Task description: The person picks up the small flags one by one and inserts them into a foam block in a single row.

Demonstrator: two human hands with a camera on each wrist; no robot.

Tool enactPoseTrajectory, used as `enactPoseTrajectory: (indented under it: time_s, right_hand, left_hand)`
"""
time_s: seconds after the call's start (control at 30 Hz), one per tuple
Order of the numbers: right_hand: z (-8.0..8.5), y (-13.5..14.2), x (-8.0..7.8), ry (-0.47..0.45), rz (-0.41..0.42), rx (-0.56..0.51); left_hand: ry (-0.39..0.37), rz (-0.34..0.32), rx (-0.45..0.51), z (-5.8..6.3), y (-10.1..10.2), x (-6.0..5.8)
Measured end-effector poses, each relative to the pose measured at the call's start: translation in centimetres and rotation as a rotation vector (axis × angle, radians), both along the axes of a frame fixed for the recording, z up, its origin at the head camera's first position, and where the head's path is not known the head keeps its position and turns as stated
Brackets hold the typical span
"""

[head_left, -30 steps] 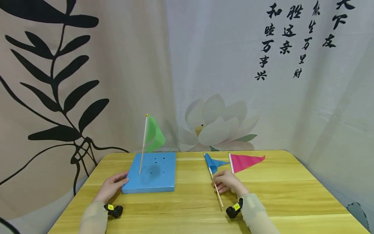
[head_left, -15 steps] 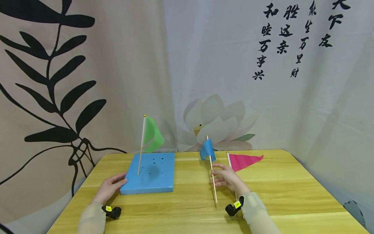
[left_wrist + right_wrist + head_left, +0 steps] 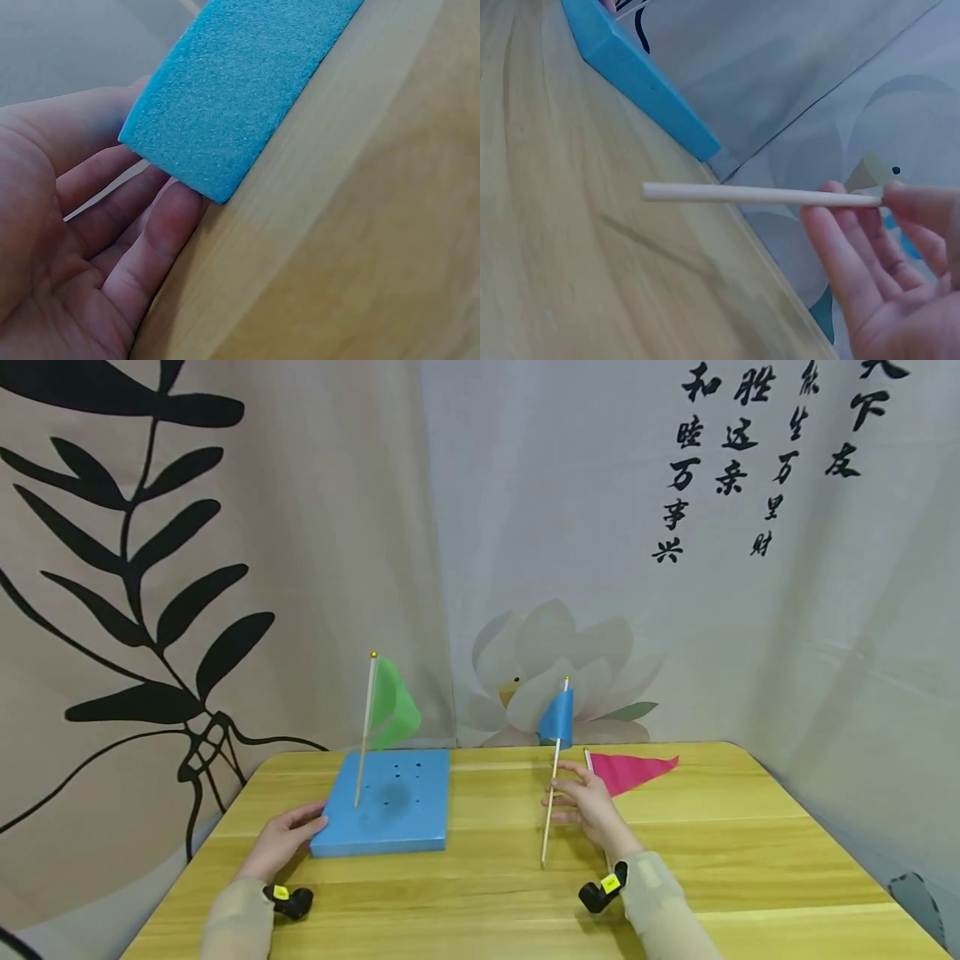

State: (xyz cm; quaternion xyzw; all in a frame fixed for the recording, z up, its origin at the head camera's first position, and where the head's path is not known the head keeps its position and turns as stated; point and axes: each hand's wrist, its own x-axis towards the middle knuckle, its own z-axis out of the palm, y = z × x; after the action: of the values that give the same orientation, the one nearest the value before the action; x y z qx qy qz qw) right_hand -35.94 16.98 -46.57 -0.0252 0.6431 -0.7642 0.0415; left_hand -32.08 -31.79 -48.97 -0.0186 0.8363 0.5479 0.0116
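Note:
My right hand [image 3: 588, 802] pinches the pale wooden stick [image 3: 727, 193] of a small blue flag [image 3: 557, 718] between thumb and fingers. The stick stands nearly upright, its bare lower end over the table. At the left, my left hand [image 3: 281, 839] holds the front left edge of a blue foam board [image 3: 420, 831] with small holes in its top; the left wrist view shows the fingers [image 3: 161, 232] against its side. A green flag [image 3: 393, 710] stands upright in the board. A pink pennant [image 3: 630, 772] lies behind my right hand, which hides part of its stick.
The wooden table [image 3: 495, 902] ends just behind the board, with a printed curtain [image 3: 360, 527] hanging beyond it. The green flag rises above the board's left part. Each wrist carries a black camera, such as the right one [image 3: 600, 893].
My right hand has raised the blue flag and turned it upright; the stick's lower end has swung left and its top now leans slightly right. The left hand and board stay in place.

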Motion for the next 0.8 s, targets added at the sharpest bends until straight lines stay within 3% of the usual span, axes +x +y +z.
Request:
enactPoseTrajectory:
  time_s: [0.2,0.47,0.8]
  right_hand:
    - [0.8,-0.3,0.2,0.089,-0.029,-0.078]
    - [1.9,-0.6,1.0,0.219,0.01,-0.114]
    - [3.0,-1.3,1.4,0.284,0.029,-0.127]
  left_hand:
    - [-0.001,0.007,-0.02,-0.2,0.0,-0.1]
    - [0.007,-0.002,-0.007,-0.1,0.1,-0.1]
    - [0.012,-0.007,-0.034,0.0,0.2,0.0]
